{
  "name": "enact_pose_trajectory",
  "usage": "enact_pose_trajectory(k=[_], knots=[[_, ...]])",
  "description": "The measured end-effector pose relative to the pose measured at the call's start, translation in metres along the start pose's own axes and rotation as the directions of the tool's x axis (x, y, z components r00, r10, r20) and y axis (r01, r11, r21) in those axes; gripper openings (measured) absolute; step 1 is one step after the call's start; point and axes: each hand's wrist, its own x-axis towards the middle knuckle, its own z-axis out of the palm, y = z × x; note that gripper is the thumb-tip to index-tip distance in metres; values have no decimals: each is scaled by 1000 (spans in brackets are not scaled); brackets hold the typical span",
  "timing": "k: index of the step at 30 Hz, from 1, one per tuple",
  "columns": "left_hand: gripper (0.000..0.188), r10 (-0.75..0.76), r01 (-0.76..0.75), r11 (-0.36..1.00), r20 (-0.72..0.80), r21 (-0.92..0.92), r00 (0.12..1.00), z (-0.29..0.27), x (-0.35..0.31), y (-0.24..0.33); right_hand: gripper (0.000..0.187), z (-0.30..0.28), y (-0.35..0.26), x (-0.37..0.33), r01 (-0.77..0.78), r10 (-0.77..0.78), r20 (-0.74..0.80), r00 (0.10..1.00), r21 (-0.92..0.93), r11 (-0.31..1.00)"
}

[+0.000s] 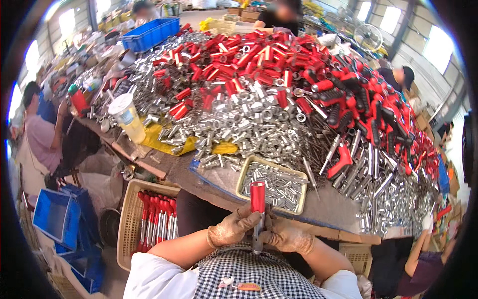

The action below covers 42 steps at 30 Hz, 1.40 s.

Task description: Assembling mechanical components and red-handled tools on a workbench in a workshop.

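Basket: to the left of the tabletop (338, 207), below its front edge, a basket (127, 222) holds red-handled tools (157, 219) laid side by side, metal ends toward the wearer.

Left edge: a cup (127, 117) stands near the tabletop's left edge, with a yellow sheet (181, 144) just beside it, partly under loose fittings (239, 114).

Left hand: the gloved left hand (233, 226) is closed, its fingers clamped at the lower end of the red tube (258, 197).

Tube: it is held before the wearer's body, just off the tabletop's front edge, with its open end pointing away toward the tray (241, 182). A metal shaft (257, 243) extends from its near end.

Right hand: the gloved right hand (289, 235) is closed on the shaft from the right; its fingertips are partly hidden.

Tray: it rests near the front edge and contains small pins (279, 187).

Right side: red and black handles (371, 109) are heaped toward the right edge; metal rods (388, 204) lie near the front right corner.

Step in hand: judged to be two-handed fitting or checking of tube and shaft. Whether they are fully seated cannot be told.

Next move: it likely calls for keeping both parts in line, with steady opposing grips, before releasing either hand.
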Motion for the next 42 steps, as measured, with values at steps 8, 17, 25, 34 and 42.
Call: enact_pose_trajectory(k=[8, 17, 25, 34, 42], knots=[[34, -120, 81, 901, -65, -426, 991, -24, -17, 16, 36, -94, -11, 57, -347, 361, 18, 932, -237, 907], [26, -186, 200, 976, -155, 84, 970, -37, -12, 29, 22, -144, 28, 41, -506, 0, -739, 673, -460, 730], [29, -223, 236, 904, -79, 356, 972, -24, -3, 26, 34, -155, 70, 44, -637, 163, -665, 729, -571, 517], [38, -368, 387, 883, -121, 267, 922, 5, -10, 27, 25, -140, 102, 79, -714, 213, -688, 693, -615, 334], [29, -19, 81, 913, -155, 400, 988, 20, -7, 19, 34, -121, 31, 5, -131, -246, -591, 768, -522, 843]])
